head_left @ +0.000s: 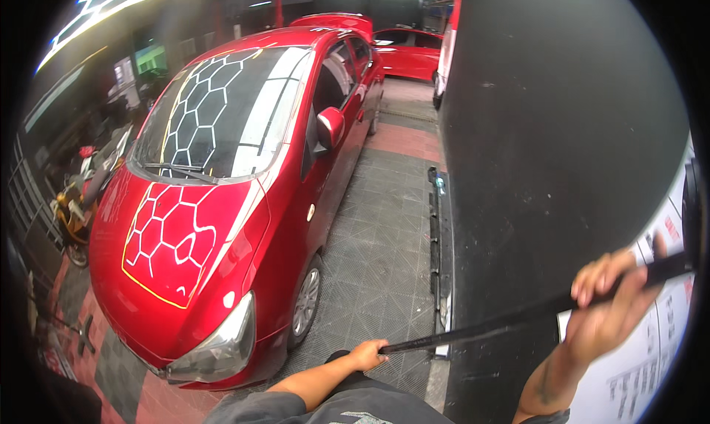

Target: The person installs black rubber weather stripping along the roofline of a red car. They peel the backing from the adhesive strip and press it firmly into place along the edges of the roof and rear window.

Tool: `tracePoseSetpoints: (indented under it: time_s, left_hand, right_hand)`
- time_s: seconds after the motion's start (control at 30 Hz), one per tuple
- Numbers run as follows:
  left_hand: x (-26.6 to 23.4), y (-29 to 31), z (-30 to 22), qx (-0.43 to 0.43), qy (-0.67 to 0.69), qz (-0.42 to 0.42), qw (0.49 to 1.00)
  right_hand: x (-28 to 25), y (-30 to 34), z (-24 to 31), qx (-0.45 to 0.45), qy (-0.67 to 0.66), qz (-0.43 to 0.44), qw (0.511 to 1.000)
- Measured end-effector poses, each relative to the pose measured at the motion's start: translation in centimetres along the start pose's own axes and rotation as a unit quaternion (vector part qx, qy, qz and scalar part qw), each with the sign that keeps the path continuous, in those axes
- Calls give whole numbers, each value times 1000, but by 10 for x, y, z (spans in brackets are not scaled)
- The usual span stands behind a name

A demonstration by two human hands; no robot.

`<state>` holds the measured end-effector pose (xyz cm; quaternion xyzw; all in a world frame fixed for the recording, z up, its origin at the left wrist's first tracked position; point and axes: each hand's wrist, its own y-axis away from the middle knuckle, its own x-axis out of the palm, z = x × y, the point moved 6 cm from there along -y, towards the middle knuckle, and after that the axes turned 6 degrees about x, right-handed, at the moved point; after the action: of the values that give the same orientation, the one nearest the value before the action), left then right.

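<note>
A long thin black bar runs slantwise across the lower right, in front of a dark wall. My left hand is closed round its lower end, near the front wheel of a red car. Higher up and to the right, my right hand wraps its fingers round the same bar. Beyond that hand the bar reaches a dark upright piece at the picture's rim; I cannot tell whether the two are joined.
The dark wall rises close on my right, with a white printed sheet beside my right forearm. Black strips lie along its foot. A motorcycle stands left of the car. Another red car is at the back.
</note>
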<state>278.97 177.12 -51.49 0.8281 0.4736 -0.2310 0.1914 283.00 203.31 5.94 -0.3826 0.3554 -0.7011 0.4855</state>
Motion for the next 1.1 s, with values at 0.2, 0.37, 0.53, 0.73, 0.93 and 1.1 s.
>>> tracePoseSetpoints:
  time_s: [0.2,0.37,0.53,0.73,0.93,1.1]
  left_hand:
    - [-75,-75,77,-65,9,-134,989]
    - [-117,-121,167,-200,23,-168,965]
    - [-175,-185,176,-323,60,-132,935]
    - [-275,-256,180,-363,36,-231,902]
    - [-388,-329,183,-311,88,-501,803]
    - [-528,-367,125,-251,16,-679,690]
  right_hand:
    - [114,-158,-188,96,-64,105,988]
    - [157,-273,-331,145,-43,84,985]
    - [170,-373,-487,200,-9,58,978]
    - [216,-468,-695,255,52,65,963]
    - [320,-547,-898,204,14,113,972]
    - [433,-602,-1076,180,-112,155,965]
